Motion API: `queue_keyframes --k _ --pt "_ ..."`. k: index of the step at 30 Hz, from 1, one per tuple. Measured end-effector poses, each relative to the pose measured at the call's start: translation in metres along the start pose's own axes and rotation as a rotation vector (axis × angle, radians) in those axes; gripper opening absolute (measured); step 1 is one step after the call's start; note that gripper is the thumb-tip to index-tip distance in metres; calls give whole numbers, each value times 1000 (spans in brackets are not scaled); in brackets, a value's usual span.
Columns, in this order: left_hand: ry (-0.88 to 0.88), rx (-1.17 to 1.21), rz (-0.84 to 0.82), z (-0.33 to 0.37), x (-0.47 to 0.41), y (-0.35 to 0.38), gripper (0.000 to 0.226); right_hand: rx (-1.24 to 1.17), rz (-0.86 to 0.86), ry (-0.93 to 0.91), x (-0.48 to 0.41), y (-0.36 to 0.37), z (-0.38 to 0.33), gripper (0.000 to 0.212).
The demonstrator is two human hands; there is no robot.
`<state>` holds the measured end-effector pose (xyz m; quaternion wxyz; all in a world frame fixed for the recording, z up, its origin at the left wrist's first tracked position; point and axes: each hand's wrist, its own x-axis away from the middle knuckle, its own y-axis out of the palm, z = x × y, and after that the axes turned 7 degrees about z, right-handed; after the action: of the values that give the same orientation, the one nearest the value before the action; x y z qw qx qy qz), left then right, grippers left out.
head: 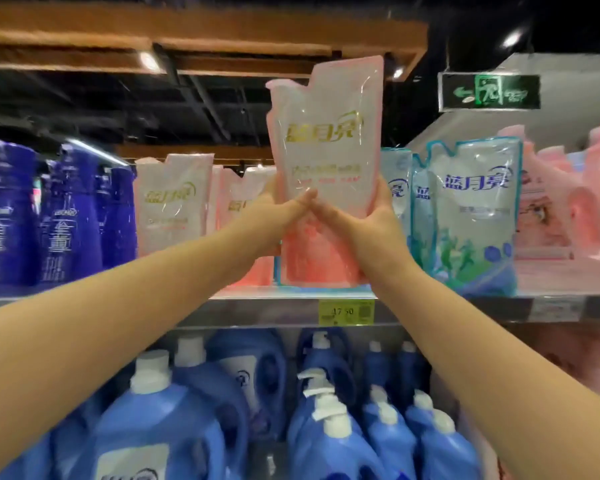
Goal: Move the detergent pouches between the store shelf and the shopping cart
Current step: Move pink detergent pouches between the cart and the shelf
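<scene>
Head view: 1 pink pouch [326, 161] is held upright at the front of the shelf [257, 308], between the other pink pouches [174, 202] and a blue-green pouch [471, 216]. Whether its base touches the shelf cannot be confirmed. The left hand [278, 209] and right hand [368, 216] grip its middle from the sides, thumbs across the front.

Assessment: the film is soft and glossy and the pouch is liquid-filled, so it is likely bottom-heavy and slippery. The side grip looks sound; support under the base is advisable.
</scene>
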<state>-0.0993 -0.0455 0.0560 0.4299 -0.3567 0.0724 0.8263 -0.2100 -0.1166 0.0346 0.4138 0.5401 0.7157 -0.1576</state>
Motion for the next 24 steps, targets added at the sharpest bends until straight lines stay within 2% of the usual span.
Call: queue_keyframes --k 3,9,12,17,22,24 --pt "-29 70 29 -11 -35 -16 40 32 -66 -66 -38 30 26 85" --pt "-77 1 177 -48 -71 -49 42 130 -201 -55 -69 86 72 91" --pt "-114 -42 167 -70 -77 -58 44 184 -219 -30 -69 98 90 95" --pt "-202 24 150 -94 -82 -62 52 274 -236 33 -68 105 120 101" --pt "-249 -25 159 -110 -88 -62 53 388 -308 120 -67 108 131 97" --pt "-259 -51 151 -112 -88 -61 58 437 -326 153 -66 108 128 112"
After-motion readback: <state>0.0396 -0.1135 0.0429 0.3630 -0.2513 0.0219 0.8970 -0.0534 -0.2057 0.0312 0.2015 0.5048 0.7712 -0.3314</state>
